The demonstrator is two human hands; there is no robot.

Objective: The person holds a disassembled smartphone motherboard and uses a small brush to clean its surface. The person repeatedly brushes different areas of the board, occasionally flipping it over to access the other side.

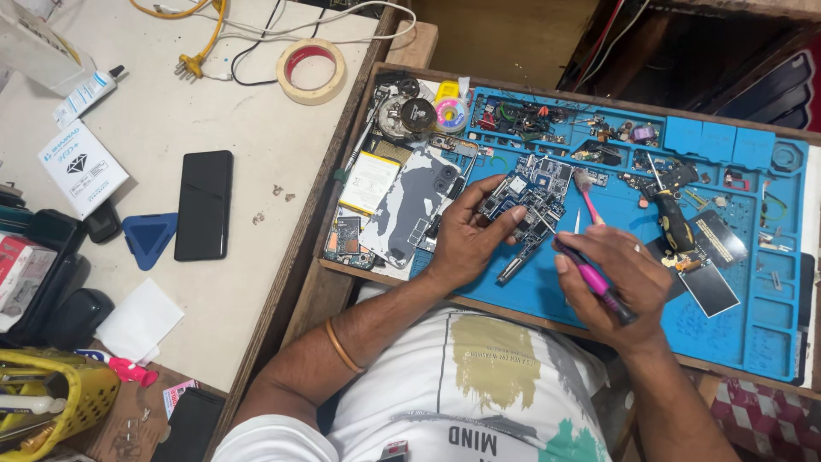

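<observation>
Head view: the left hand (466,235) pinches a blue circuit board (530,198) by its edge, just above the blue work mat (770,334). The right hand (617,278) grips a pink screwdriver (590,278), tip near the board. The board looks light, stiff and fragile; hold it by its edges, off the chips.

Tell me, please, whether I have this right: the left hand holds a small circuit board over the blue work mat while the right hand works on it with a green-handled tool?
Not quite: the tool's handle is pink, not green, as the head view shows. The rest stands: the left hand holds the small circuit board over the blue work mat, and the right hand holds the tool's tip to it.
</observation>
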